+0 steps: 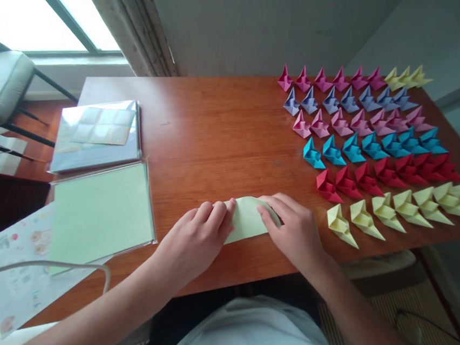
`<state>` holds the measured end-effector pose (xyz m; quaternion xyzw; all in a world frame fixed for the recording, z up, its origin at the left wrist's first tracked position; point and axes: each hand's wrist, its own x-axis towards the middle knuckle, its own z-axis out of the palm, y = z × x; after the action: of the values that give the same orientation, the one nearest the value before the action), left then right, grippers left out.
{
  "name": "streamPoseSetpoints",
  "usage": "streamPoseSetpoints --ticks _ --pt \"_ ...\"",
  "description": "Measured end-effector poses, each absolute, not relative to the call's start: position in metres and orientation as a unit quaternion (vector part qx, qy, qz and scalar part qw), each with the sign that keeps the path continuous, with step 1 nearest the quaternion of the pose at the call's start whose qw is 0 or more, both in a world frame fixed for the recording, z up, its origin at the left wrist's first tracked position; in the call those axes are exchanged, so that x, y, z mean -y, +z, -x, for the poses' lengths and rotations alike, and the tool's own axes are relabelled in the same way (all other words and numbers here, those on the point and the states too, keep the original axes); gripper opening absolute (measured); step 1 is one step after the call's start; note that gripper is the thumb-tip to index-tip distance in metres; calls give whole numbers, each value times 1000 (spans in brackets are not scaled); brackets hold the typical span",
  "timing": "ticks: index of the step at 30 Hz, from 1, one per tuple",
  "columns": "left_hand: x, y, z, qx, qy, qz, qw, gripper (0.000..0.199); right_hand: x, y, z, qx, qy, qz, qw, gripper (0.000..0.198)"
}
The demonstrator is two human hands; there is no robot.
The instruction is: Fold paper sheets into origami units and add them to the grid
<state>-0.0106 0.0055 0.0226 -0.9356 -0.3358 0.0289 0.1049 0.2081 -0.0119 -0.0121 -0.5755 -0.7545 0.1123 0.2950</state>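
A pale green sheet of paper (247, 218) lies near the table's front edge, folded into a long strip with its upper edge bowed up a little. My left hand (208, 226) is closed on the strip's left end, fingers curled and covering that end. At the right end, my right hand (294, 223) pinches the paper between thumb and fingers. Just right of it stand pale yellow folded paper boats (339, 224) in a row.
Rows of folded boats in red (328, 186), blue (313, 153), pink (301, 126), lilac (291, 103) and magenta (285, 79) fill the table's right side. At left lie a green paper stack (103, 212), a wrapped pack (90, 153), a printed sheet (16, 274) and a white cable (59, 262).
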Motion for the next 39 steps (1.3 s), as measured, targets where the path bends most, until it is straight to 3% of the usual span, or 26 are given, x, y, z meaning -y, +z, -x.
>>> streamPoseSetpoints --ticks 8,20,30,39 --pt "-3 26 8 342 50 932 112 41 23 -13 -212 849 55 443 284 40" --pt "-1 23 9 351 71 928 101 44 24 -3 -219 913 22 348 209 30" --pt "-2 23 8 347 44 931 104 42 23 -2 -228 927 40 337 158 33" --pt "-2 23 8 359 34 930 74 40 24 -3 -227 923 56 342 169 34"
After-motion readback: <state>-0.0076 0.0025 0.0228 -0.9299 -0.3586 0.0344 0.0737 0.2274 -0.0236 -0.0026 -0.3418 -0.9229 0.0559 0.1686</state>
